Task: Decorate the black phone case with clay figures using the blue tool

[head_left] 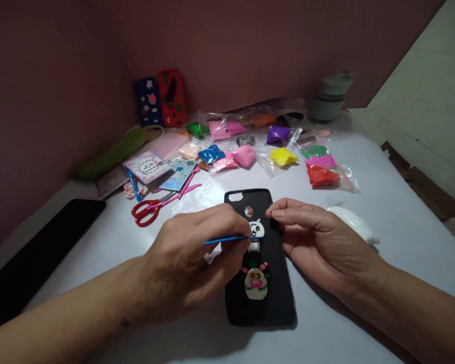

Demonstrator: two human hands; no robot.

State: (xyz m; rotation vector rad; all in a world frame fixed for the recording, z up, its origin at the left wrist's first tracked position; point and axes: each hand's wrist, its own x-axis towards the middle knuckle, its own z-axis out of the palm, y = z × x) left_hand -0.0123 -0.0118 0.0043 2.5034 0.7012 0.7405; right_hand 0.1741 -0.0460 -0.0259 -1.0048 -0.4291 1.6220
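My left hand (197, 253) pinches a thin blue stick tool (223, 239), its tip at a small white clay figure with a black-drawn face (257, 228). That figure sits on a black phone case (278, 293) lying flat on the table. Below it on the case is a cream clay figure (256, 284) with a pink mouth and striped red pieces. A small brown and white piece (248, 212) sits near the camera cutout. My right hand (322, 242) rests at the case's right edge, thumb and forefinger pressed together; whatever may be between them is too small to make out.
Red-handled scissors (146, 212), printed cards (147, 167) and a green pouch (111, 154) lie left. Bagged coloured clay, including a yellow pack (283, 156), spreads across the back. A white clay bag (351, 223) lies right; two decorated cases (172, 98) lean on the wall.
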